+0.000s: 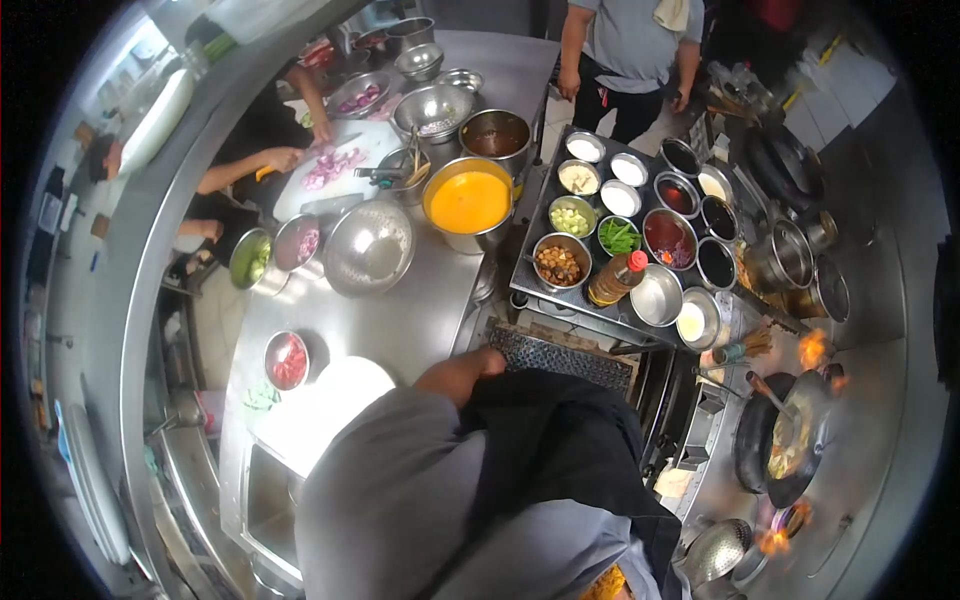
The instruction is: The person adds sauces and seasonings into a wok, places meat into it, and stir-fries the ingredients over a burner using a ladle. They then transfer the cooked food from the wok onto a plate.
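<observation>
A single head-worn view looks forward and steeply down — the wearer's shirt (380, 480) looms close at the bottom, and the left hand (490, 362) sits near mid-frame. The wide, round lens bows straight lines, reaching from the steel table's (420, 310) near end at lower left to its distant far edge up top.

Wok (811, 450), ladle (795, 424), flames (812, 348).
Bottle (616, 280) set among bowls (657, 296); orange liquid (468, 203) contained in pot (470, 242); left hand (488, 362) held near table (425, 315).
</observation>
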`<state>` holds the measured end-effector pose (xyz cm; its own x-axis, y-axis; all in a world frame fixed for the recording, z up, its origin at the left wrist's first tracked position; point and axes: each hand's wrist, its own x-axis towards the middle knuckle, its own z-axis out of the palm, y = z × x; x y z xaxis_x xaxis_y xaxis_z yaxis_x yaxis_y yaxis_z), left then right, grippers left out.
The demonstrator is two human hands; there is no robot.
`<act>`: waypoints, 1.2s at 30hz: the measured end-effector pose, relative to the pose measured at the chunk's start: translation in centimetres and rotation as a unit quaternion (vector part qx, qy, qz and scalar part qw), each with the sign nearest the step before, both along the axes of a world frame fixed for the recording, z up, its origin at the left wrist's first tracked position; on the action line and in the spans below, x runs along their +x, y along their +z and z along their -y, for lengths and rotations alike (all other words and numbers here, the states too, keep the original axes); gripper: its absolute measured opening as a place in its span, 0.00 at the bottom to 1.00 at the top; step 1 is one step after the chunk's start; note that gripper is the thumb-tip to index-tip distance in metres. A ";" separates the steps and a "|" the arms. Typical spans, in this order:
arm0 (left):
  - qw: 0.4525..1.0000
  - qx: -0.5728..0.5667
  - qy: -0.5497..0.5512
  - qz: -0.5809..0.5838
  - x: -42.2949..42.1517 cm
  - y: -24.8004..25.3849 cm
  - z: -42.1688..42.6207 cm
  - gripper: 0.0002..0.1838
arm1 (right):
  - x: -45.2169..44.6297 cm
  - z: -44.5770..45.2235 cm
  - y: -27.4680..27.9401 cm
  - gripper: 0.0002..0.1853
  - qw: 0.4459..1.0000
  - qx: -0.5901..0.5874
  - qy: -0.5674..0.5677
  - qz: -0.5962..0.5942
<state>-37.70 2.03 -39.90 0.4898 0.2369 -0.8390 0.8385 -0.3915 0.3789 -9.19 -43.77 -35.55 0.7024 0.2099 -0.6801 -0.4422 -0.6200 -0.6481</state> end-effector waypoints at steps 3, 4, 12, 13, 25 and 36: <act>0.982 0.079 -0.166 0.034 -2.3 -3.3 3.4 0.12 | 0.6 0.8 -0.4 0.15 1.000 0.010 0.019 0.000; 0.970 0.104 -0.213 0.046 -3.2 -3.7 4.5 0.12 | 0.9 0.9 -0.8 0.15 0.999 0.014 0.031 -0.004; 0.993 0.095 0.010 0.064 -8.6 -4.5 13.6 0.17 | 2.1 3.4 -2.5 0.15 0.997 0.019 0.077 -0.012; 0.994 0.094 0.010 0.060 -9.2 -5.8 14.3 0.17 | 2.1 3.5 -2.6 0.15 0.997 0.019 0.078 -0.015; 0.967 0.167 -0.183 0.065 -4.0 -4.8 13.8 0.19 | 0.9 8.9 -3.0 0.16 0.999 0.036 0.022 -0.020; 0.909 0.166 -0.346 0.164 3.0 -10.2 5.5 0.15 | -5.3 15.7 -2.0 0.16 0.987 0.003 -0.162 -0.006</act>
